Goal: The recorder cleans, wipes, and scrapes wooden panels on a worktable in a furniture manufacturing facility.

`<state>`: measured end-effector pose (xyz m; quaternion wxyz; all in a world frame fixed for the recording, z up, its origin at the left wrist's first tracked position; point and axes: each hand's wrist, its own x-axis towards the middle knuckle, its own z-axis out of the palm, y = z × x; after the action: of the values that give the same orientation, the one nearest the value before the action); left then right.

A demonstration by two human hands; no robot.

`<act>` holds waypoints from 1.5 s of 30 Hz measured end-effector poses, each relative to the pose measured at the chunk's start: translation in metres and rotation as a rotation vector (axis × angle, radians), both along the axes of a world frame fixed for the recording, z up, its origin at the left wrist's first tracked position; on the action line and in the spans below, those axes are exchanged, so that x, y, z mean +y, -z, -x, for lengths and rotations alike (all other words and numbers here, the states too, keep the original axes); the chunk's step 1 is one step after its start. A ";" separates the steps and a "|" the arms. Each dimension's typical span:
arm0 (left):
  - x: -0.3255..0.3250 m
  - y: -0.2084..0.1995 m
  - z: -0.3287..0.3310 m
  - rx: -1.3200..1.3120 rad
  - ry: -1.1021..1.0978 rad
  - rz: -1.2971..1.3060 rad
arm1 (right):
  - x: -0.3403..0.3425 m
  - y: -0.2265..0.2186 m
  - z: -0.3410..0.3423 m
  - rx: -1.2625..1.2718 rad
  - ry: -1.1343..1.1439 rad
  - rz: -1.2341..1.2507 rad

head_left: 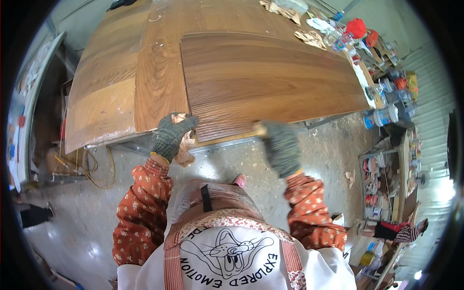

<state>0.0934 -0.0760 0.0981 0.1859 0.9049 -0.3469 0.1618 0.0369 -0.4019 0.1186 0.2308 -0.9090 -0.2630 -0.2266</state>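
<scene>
Wood-grain panel [270,79] lying on the tabletop [101,104], my two gloved hands working at its near edge.

I am gripping the panel's near left corner with my left hand [171,135], fingers curled over a crumpled rag [185,147]. My right hand [282,147] is closing around a small pale block [260,129] touching the same edge. Cluttered shelves [386,179] are standing to the right of my right hand, above the concrete floor [87,212].

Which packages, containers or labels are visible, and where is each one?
Labelled cans: right of the wooden panel, white cylinders with blue bands.
Shelf tins: right side rack, round, red and white.
Red container: top right, beyond the panel.
Apron print: bottom centre, black line drawing on white.
</scene>
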 end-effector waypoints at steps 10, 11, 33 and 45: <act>-0.025 -0.015 -0.001 0.982 -0.416 0.957 | 0.008 0.000 0.004 -0.066 0.050 -0.235; -0.020 -0.012 0.000 0.857 -0.349 0.802 | 0.041 -0.011 0.006 0.062 0.112 -0.211; -0.242 -0.031 -0.082 0.152 -0.132 0.225 | -0.152 0.044 -0.037 -0.073 0.123 -0.166; -0.260 0.002 -0.092 0.027 -0.205 0.056 | -0.415 0.047 -0.072 0.167 0.756 -0.180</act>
<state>0.1855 -0.3361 0.0961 0.1982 0.9323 -0.2453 0.1773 0.1088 -0.8166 0.0718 0.2302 -0.9331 0.1308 -0.2432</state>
